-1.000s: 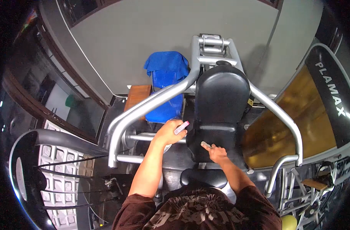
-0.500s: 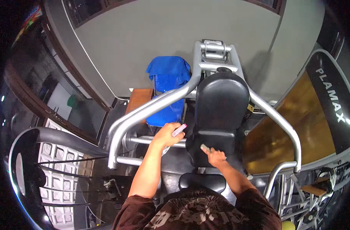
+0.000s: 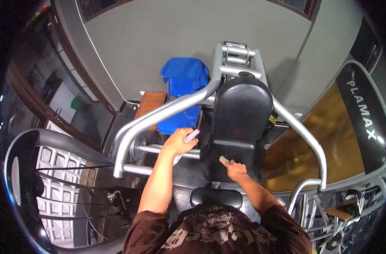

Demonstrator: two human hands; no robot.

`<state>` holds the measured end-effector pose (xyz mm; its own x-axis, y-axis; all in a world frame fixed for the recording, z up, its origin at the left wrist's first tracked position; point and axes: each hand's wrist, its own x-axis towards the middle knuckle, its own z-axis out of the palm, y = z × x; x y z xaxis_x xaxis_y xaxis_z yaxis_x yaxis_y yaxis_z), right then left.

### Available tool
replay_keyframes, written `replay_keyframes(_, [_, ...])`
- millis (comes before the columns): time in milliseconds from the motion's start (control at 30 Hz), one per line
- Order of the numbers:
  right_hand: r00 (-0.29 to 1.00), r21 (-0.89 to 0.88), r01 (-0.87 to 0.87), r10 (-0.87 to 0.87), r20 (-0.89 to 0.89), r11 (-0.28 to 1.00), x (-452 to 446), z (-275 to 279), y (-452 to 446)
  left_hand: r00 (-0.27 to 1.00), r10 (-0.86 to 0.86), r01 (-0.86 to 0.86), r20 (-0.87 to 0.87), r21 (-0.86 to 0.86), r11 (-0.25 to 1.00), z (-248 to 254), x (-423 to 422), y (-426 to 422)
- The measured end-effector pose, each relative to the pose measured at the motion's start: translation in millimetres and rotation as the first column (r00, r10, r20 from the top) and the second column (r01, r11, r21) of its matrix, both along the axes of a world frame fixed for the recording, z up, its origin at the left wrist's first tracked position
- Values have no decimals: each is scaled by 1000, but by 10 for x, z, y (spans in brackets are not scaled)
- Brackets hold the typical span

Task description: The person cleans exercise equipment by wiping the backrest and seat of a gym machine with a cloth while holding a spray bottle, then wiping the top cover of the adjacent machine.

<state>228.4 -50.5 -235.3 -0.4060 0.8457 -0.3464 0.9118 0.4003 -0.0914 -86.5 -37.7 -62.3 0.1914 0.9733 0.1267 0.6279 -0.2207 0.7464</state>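
Note:
My left hand (image 3: 179, 142) is closed around what looks like a spray bottle (image 3: 192, 136), with a pink-tipped pale head above the fist and a whitish part below. It hangs in the air left of the black seat (image 3: 220, 169) of a gym machine. On that seat rests my right hand (image 3: 236, 170), its fingers closed on a small pale cloth-like piece (image 3: 224, 160). Most of that piece is hidden under the fingers. Behind the seat rises the black padded backrest (image 3: 243, 110).
Silver tube arms (image 3: 167, 110) of the machine flank the seat on both sides. At the back stands a blue chair (image 3: 180, 118) with a blue cloth (image 3: 185, 70) over it, beside a wooden box (image 3: 150, 106). A panel lettered PLAMAX (image 3: 320, 139) is to the right.
The view has shifted slightly, so the machine sits a little further left and higher. Both hands keep their grip, and my right hand stays at the seat.

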Motion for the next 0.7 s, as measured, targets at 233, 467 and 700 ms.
replay_keyframes(233, [996, 129, -81, 83, -11, 988, -61, 450, 364, 1000, -9, 9, -23, -10, 1000, -43, 2, 57])
replay_keyframes(467, [992, 175, 42, -21, -124, 984, -51, 238, 276, 1000, 29, -29, -7, -34, 999, -36, 25, -16])
replay_keyframes(700, [996, 43, -3, 7, -85, 999, 65, 134, 69, 998, 51, -50, -41, 24, 998, -80, 8, -41])
